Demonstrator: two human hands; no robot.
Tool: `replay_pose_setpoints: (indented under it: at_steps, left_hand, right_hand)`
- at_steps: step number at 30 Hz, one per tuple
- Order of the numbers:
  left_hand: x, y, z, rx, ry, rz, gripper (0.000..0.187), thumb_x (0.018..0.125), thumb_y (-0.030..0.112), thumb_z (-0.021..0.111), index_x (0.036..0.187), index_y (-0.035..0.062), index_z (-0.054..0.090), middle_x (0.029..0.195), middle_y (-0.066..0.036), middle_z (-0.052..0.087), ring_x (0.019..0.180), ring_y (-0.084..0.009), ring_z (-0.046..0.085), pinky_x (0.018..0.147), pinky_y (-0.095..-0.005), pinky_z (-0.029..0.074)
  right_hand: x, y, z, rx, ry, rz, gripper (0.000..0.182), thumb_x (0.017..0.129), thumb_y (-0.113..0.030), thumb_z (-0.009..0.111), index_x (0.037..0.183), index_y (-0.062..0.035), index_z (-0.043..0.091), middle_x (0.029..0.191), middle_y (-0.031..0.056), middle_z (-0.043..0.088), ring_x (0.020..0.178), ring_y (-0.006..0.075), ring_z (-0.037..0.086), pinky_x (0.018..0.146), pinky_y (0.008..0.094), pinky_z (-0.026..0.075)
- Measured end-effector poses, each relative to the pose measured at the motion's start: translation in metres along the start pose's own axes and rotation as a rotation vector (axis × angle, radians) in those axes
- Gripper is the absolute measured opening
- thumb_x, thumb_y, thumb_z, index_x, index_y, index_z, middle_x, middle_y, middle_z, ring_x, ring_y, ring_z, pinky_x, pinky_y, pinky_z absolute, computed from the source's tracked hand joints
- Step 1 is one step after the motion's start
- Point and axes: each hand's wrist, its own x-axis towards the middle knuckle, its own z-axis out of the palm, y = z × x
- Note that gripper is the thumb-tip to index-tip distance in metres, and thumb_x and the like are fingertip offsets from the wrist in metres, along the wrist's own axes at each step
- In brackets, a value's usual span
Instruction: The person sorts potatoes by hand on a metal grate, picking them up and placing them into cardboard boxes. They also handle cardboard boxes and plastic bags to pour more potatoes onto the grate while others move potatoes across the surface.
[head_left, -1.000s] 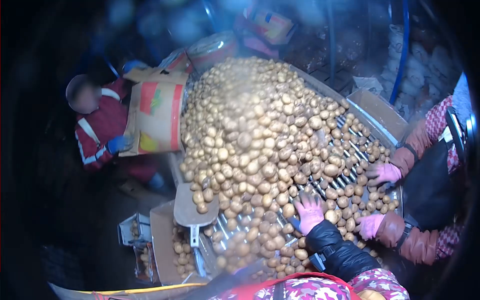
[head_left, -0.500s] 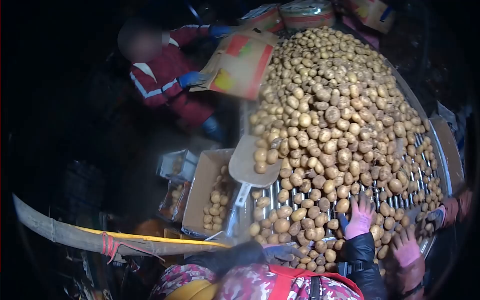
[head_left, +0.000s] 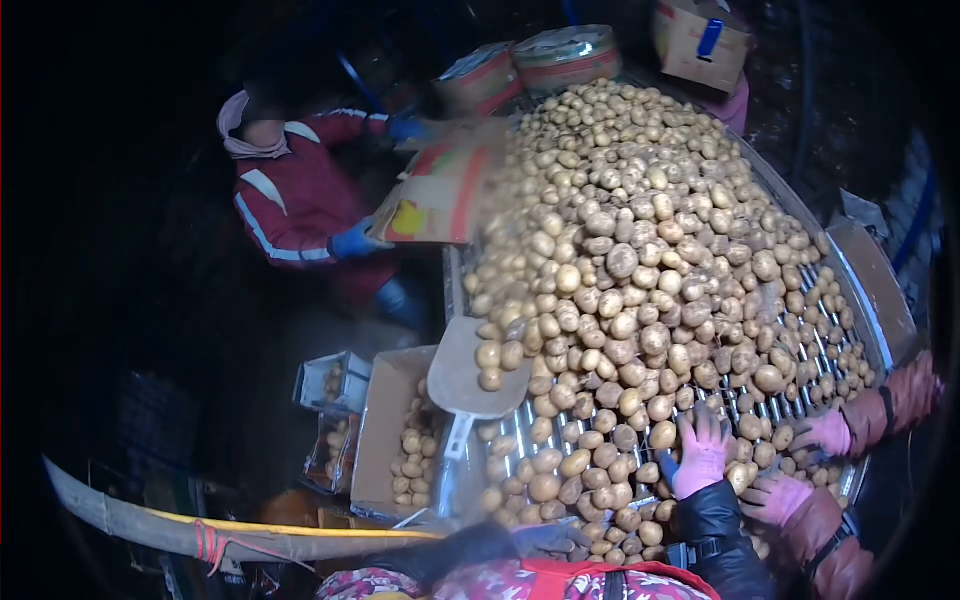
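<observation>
My right hand [head_left: 700, 450], in a pink glove with a black sleeve, lies on the potatoes [head_left: 620, 260] over the metal rollers, its fingers spread. Low in the view, my left hand [head_left: 552, 541] in a dark glove rests at the near edge of the potatoes, fingers stretched out and partly blurred; nothing shows in it. A grey scoop [head_left: 465, 380] holding a few potatoes lies at the left edge of the rollers, its white handle toward me. Beside it stands an open cardboard box [head_left: 375, 435] with potatoes inside.
On the right, a co-worker's two pink-gloved hands [head_left: 785, 498] touch the potatoes. Across on the left, a person in a dark red jacket [head_left: 305, 190] holds a printed cardboard box [head_left: 430, 205] at the heap. A grey curved bar [head_left: 270, 540] crosses the lower left.
The whole view has shifted, with the heap now lower and further left. My hands remain on the potatoes. The co-worker's farther hand at right has moved inward over the potatoes.
</observation>
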Motion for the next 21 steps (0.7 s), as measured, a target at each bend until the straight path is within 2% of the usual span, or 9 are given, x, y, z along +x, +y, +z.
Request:
replay_pose_setpoints:
  at_steps: [2, 6, 8, 9, 11, 14, 18, 21]
  left_hand:
    - [-0.004, 0.011, 0.006, -0.150, 0.026, -0.137, 0.049, 0.111, 0.029, 0.057, 0.156, 0.0108, 0.045, 0.127, -0.003, 0.060, 0.107, -0.0115, 0.059, 0.095, -0.0298, 0.051]
    - [-0.008, 0.014, 0.014, -0.317, 0.030, -0.094, 0.050, 0.110, 0.026, 0.058, 0.156, 0.0103, 0.044, 0.127, -0.004, 0.060, 0.106, -0.0123, 0.060, 0.093, -0.0280, 0.052]
    - [-0.014, 0.018, 0.022, -0.106, 0.161, -0.036, 0.049, 0.109, 0.023, 0.058, 0.154, 0.0098, 0.045, 0.126, -0.006, 0.061, 0.102, -0.0132, 0.062, 0.089, -0.0278, 0.054]
    - [-0.013, 0.013, 0.022, -0.192, 0.194, -0.058, 0.049, 0.108, 0.023, 0.059, 0.154, 0.0095, 0.045, 0.126, -0.006, 0.061, 0.101, -0.0138, 0.063, 0.088, -0.0284, 0.055]
    - [-0.007, 0.018, 0.019, -0.772, 0.155, -0.246, 0.050, 0.105, 0.021, 0.063, 0.151, 0.0081, 0.048, 0.125, -0.007, 0.060, 0.098, -0.0162, 0.065, 0.084, -0.0305, 0.058]
    - [0.001, 0.007, 0.016, -0.677, 0.067, -0.152, 0.053, 0.102, 0.021, 0.067, 0.150, 0.0077, 0.050, 0.124, -0.008, 0.060, 0.098, -0.0173, 0.065, 0.085, -0.0313, 0.058]
    - [-0.003, 0.022, 0.036, -0.510, 0.253, -0.051, 0.056, 0.101, 0.023, 0.069, 0.151, 0.0086, 0.051, 0.122, -0.006, 0.059, 0.095, -0.0140, 0.062, 0.078, -0.0294, 0.054]
    - [-0.007, 0.030, 0.033, -0.575, 0.252, -0.102, 0.056, 0.100, 0.022, 0.069, 0.151, 0.0087, 0.052, 0.122, -0.003, 0.059, 0.094, -0.0114, 0.059, 0.080, -0.0297, 0.052]
  right_hand:
    - [0.000, 0.000, 0.003, 0.029, 0.005, 0.013, 0.071, 0.078, -0.044, 0.080, 0.134, -0.0051, 0.061, 0.154, 0.0227, 0.046, 0.145, 0.0427, 0.040, 0.122, 0.0647, 0.024]
    - [-0.001, 0.001, 0.004, 0.005, -0.030, 0.024, 0.070, 0.081, -0.044, 0.079, 0.136, -0.0042, 0.062, 0.157, 0.0224, 0.045, 0.147, 0.0429, 0.038, 0.122, 0.0654, 0.022]
    - [0.001, -0.002, 0.001, 0.002, -0.046, 0.036, 0.070, 0.081, -0.043, 0.079, 0.137, -0.0051, 0.062, 0.158, 0.0212, 0.044, 0.147, 0.0424, 0.039, 0.122, 0.0650, 0.023]
    - [0.001, -0.002, 0.001, -0.014, -0.059, 0.049, 0.071, 0.080, -0.043, 0.079, 0.138, -0.0064, 0.061, 0.159, 0.0199, 0.043, 0.147, 0.0419, 0.039, 0.122, 0.0641, 0.024]
    - [0.001, -0.002, 0.002, -0.011, -0.062, 0.042, 0.072, 0.080, -0.044, 0.079, 0.139, -0.0069, 0.060, 0.160, 0.0197, 0.042, 0.148, 0.0417, 0.038, 0.122, 0.0636, 0.024]
    - [0.001, -0.001, 0.003, -0.031, -0.075, 0.042, 0.074, 0.080, -0.044, 0.079, 0.141, -0.0076, 0.060, 0.161, 0.0196, 0.041, 0.148, 0.0413, 0.038, 0.123, 0.0623, 0.024]
    - [-0.001, 0.003, 0.007, -0.043, -0.058, 0.020, 0.074, 0.080, -0.043, 0.080, 0.142, -0.0081, 0.060, 0.162, 0.0197, 0.041, 0.149, 0.0411, 0.037, 0.123, 0.0623, 0.023]
    - [0.000, 0.004, 0.008, -0.056, -0.077, 0.024, 0.077, 0.081, -0.043, 0.081, 0.146, -0.0099, 0.057, 0.163, 0.0204, 0.039, 0.150, 0.0414, 0.037, 0.124, 0.0617, 0.024]
